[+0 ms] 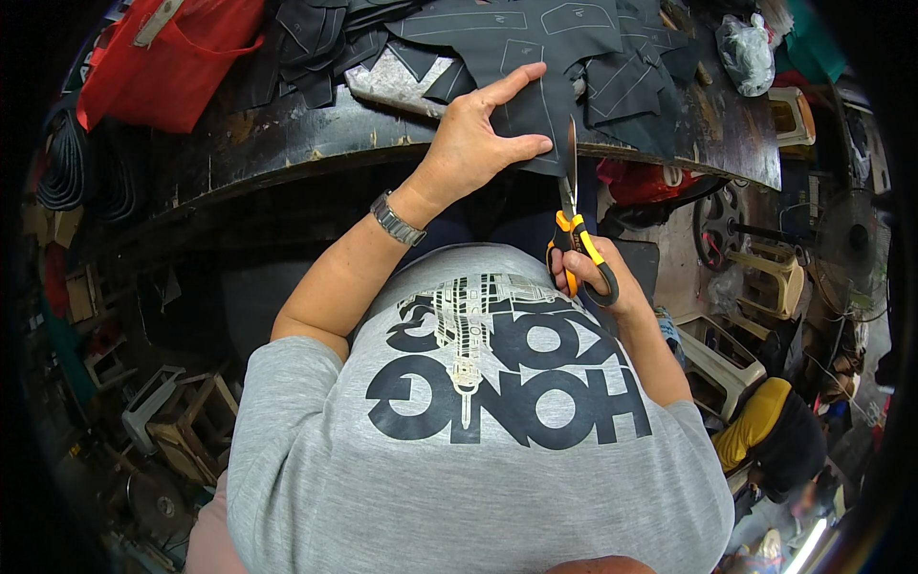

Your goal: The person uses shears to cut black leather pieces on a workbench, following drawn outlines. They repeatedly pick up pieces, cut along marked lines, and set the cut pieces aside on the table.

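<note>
My left hand lies on a black sheet of material, thumb and forefinger stretched apart on its surface. White outlines of shapes are drawn on this sheet, and its near corner hangs past the table edge. My right hand is closed round the yellow-and-black handles of a pair of scissors. Their blades point away from me, along the right edge of the sheet by my left thumb. Whether the blades have material between them, I cannot tell.
Cut black pieces are piled at the far left of the dark worn table. A red bag stands on the left, and a clear plastic bag at the far right. Plastic stools stand right, where another person is partly visible.
</note>
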`<state>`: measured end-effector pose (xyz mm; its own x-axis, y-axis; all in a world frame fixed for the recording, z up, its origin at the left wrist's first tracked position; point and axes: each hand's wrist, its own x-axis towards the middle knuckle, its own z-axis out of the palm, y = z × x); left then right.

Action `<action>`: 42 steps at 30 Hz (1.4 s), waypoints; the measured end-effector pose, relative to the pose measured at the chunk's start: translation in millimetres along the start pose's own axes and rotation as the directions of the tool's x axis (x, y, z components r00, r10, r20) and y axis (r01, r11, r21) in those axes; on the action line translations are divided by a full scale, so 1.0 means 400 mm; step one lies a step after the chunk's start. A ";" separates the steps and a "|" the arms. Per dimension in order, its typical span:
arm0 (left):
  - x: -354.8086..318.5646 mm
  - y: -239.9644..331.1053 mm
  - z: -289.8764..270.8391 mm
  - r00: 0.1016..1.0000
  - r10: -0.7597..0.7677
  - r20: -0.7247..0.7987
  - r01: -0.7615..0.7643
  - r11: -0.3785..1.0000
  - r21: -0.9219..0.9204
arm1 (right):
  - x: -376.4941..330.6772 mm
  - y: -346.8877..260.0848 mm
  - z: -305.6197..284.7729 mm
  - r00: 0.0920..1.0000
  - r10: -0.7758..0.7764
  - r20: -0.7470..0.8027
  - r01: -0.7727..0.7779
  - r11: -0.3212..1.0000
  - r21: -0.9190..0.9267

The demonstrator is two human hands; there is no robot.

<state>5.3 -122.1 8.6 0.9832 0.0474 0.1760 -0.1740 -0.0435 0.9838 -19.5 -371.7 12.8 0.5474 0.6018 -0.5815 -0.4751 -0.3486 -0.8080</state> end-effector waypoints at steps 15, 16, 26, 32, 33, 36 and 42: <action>-0.005 -0.010 0.000 0.997 0.075 -0.035 -0.073 0.996 0.054 | -0.015 0.033 0.030 0.986 -0.068 -0.154 0.065 0.997 -0.030; -0.005 -0.011 -0.002 0.996 0.085 -0.032 -0.083 0.994 0.073 | -0.015 0.034 0.031 0.986 -0.062 -0.157 0.059 0.998 -0.028; -0.009 -0.021 -0.006 0.991 0.126 -0.034 -0.120 0.983 0.136 | -0.018 0.025 0.045 0.981 -0.004 -0.195 -0.006 0.999 -0.053; -0.020 -0.015 -0.004 0.999 0.038 -0.008 -0.039 0.998 -0.043 | 0.004 -0.024 0.016 0.992 0.071 -0.102 -0.069 0.997 0.021; -0.022 -0.014 0.001 0.999 0.049 -0.013 -0.050 0.998 -0.029 | 0.010 -0.027 0.015 0.996 0.023 -0.080 -0.019 0.998 0.052; -0.025 -0.016 0.007 0.992 0.126 -0.026 -0.126 0.992 0.032 | 0.024 -0.026 0.014 0.997 -0.003 -0.076 0.008 0.998 0.067; -0.026 -0.031 -0.001 0.986 0.165 -0.025 -0.160 0.977 0.138 | 0.026 -0.008 0.032 0.994 -0.005 -0.112 0.013 0.998 0.065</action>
<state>-2.9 -121.5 -5.5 0.9394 0.0645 0.3366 -0.3198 -0.1879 0.9287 -21.1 -355.3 10.6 0.6238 0.5193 -0.5841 -0.5116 -0.2936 -0.8075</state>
